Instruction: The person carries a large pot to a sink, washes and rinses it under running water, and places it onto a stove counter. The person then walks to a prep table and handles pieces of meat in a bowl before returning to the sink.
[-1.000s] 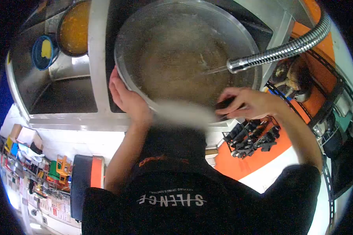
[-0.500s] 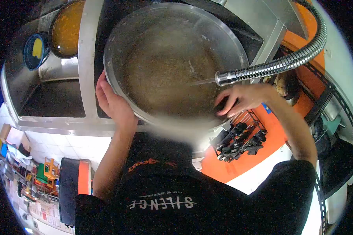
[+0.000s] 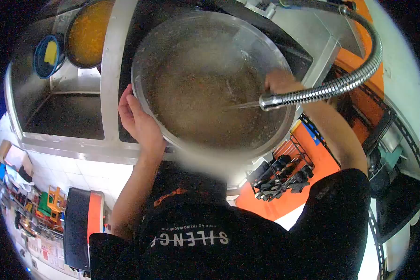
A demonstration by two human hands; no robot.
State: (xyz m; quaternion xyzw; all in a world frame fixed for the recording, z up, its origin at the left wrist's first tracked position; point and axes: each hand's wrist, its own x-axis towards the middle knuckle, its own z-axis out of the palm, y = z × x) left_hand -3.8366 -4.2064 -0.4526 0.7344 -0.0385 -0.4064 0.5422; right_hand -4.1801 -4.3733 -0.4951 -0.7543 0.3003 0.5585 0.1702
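A large round metal pot (image 3: 259,44) sits tilted in the sink in front of me, its inside wet and brownish. My left hand (image 3: 137,120) is closed around its left outer side, near the rim. Inside the right wall is my right hand (image 3: 281,82), blurred, with its fingers curled; whatever is in them is hidden now, though a dark thing showed there earlier. A spring-coil hose (image 3: 331,88) crosses in front of the right wrist. From its nozzle (image 3: 269,102) a thin water stream (image 3: 242,106) runs into the pot.
In the left sink basin (image 3: 65,112) stand a pan of orange liquid (image 3: 91,35) and a blue basket (image 3: 40,65) with a yellow sponge (image 3: 50,53). A wire rack of dark items (image 3: 287,172) stands low on the right. A metal divider (image 3: 111,70) separates the basins.
My right hand has moved from the pot's near-right rim up along its right inner wall. My left hand keeps its grip. The view has shifted slightly; water still runs.
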